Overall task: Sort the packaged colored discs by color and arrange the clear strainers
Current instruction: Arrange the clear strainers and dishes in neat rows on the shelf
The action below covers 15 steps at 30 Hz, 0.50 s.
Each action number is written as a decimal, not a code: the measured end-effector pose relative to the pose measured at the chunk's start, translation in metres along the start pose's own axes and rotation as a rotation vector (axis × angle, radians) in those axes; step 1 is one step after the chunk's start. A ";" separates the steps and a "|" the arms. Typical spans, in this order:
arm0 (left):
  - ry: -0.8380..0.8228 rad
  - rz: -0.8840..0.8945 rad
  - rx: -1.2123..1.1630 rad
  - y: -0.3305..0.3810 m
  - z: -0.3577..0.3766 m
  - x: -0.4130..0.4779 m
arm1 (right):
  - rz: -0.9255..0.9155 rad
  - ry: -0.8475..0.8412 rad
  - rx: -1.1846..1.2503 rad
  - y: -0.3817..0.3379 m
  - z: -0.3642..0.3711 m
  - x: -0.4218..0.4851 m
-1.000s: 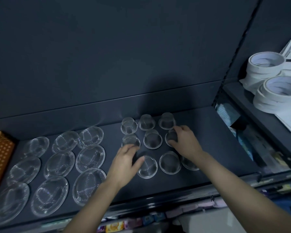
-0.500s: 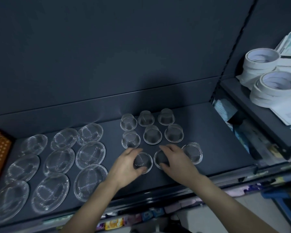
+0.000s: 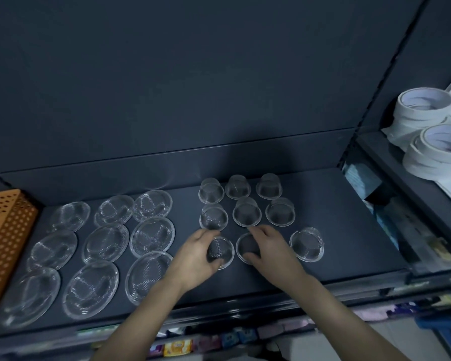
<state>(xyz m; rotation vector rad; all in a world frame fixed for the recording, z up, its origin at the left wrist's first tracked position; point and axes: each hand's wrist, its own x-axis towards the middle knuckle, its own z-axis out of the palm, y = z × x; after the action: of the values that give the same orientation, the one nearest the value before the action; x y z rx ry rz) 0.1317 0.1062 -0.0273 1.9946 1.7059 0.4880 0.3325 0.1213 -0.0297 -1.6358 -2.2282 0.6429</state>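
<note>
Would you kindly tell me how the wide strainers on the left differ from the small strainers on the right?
The wide strainers are shallow dishes; the small strainers are deeper round cups. The wide strainers lie untouched; the left hand and right hand each grip one of the small strainers. Both kinds are clear with mesh, nine apiece on the dark shelf.

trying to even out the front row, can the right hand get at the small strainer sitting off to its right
Probably yes. The right hand grips the front-middle strainer, and the stray strainer sits just to its right with only bare shelf between. It must let go first.
</note>
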 end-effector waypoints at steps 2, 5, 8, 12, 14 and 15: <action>0.010 -0.010 -0.001 -0.001 0.000 -0.001 | 0.015 0.078 -0.038 0.004 -0.007 -0.007; 0.002 -0.020 0.008 -0.002 0.000 -0.003 | 0.104 0.271 -0.128 0.021 -0.019 -0.017; -0.003 -0.035 -0.010 -0.001 0.002 -0.004 | 0.294 0.321 -0.164 0.037 -0.031 -0.022; 0.008 -0.052 -0.013 0.001 0.003 -0.004 | 0.448 0.204 -0.026 0.046 -0.030 -0.024; 0.012 -0.054 -0.012 0.001 0.003 -0.004 | 0.419 0.184 -0.007 0.043 -0.027 -0.024; 0.012 -0.055 -0.009 0.001 0.003 -0.004 | 0.402 0.173 -0.008 0.042 -0.025 -0.023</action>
<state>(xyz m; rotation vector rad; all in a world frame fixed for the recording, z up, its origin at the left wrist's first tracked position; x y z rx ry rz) 0.1336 0.1017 -0.0294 1.9361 1.7579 0.4892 0.3862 0.1140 -0.0292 -2.0791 -1.7978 0.5595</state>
